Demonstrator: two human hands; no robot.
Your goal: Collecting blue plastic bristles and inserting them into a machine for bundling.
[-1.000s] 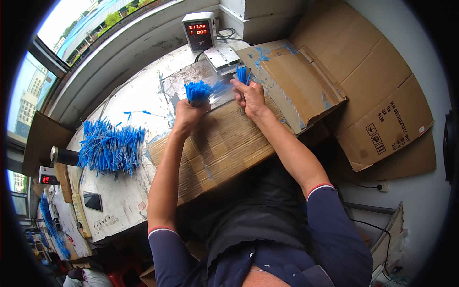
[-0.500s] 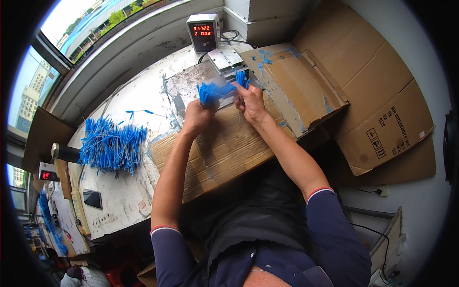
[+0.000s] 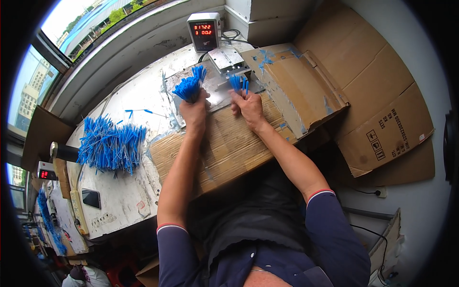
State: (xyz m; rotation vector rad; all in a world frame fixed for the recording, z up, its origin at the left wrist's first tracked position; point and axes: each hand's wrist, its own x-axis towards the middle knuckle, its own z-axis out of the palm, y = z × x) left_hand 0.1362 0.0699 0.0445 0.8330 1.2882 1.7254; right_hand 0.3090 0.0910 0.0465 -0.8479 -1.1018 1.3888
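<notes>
My left hand (image 3: 194,111) grips a thick bundle of blue plastic ties (image 3: 189,85), their ends fanning upward over a metal plate (image 3: 217,93). My right hand (image 3: 247,106) pinches a few blue ties (image 3: 238,83) just right of it, close to a small metal block (image 3: 225,58). Both hands rest at the far edge of a flattened brown cardboard sheet (image 3: 224,148) on the white worktable (image 3: 119,191).
A grey digital counter with red digits (image 3: 204,31) stands behind the metal block. A large heap of blue ties (image 3: 110,146) lies at the table's left. Open cardboard boxes (image 3: 334,91) sit to the right. A phone (image 3: 91,198) and a power strip (image 3: 76,210) lie near the left front edge.
Both hands have stayed near the metal plate. The left hand's bundle has tilted more upright, and the right hand has drawn slightly toward me with a few ties.
</notes>
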